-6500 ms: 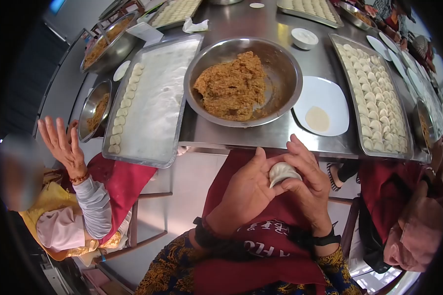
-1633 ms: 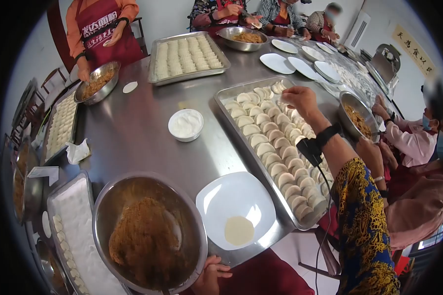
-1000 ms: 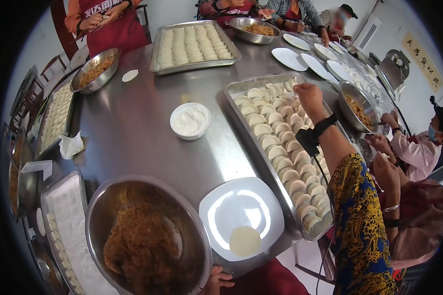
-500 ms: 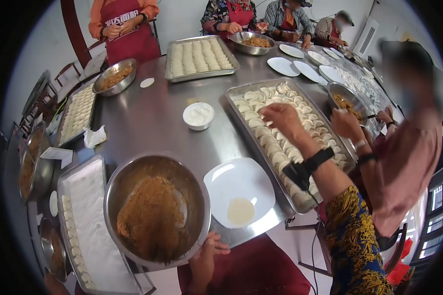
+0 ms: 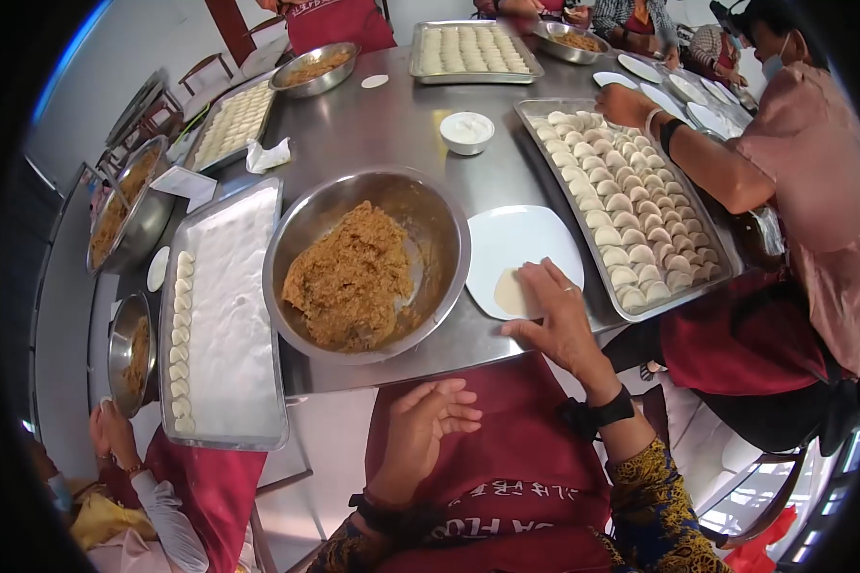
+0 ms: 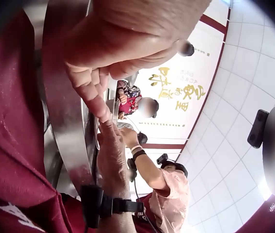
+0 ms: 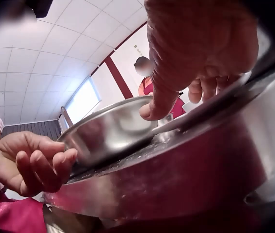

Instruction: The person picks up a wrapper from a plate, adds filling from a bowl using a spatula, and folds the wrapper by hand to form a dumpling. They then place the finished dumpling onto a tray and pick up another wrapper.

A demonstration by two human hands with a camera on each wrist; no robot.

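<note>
My right hand (image 5: 554,320) is over the near edge of a white square plate (image 5: 487,234), fingers extended onto a round dumpling wrapper (image 5: 512,294) and partly covering it. In the right wrist view its thumb (image 7: 159,99) points down by the plate's rim. My left hand (image 5: 425,435) hovers before the red apron, fingers loosely bent and nothing in them. Left of the plate stands a big steel bowl (image 5: 440,248) of orange-brown filling (image 5: 349,277). A steel tray (image 5: 688,298) on the right carries rows of folded dumplings (image 5: 631,205).
A floured tray (image 5: 229,315) with one row of dumplings lies at left. Farther back are a small bowl of white powder (image 5: 467,132), a crumpled white tissue (image 5: 268,156) and another full tray (image 5: 473,53). A person in pink (image 5: 803,162) reaches over the right tray's far end.
Earlier both hands held a dumpling; later my right hand was over the right tray. It has since come down to the plate, and my left hand has left the filling bowl's rim.
</note>
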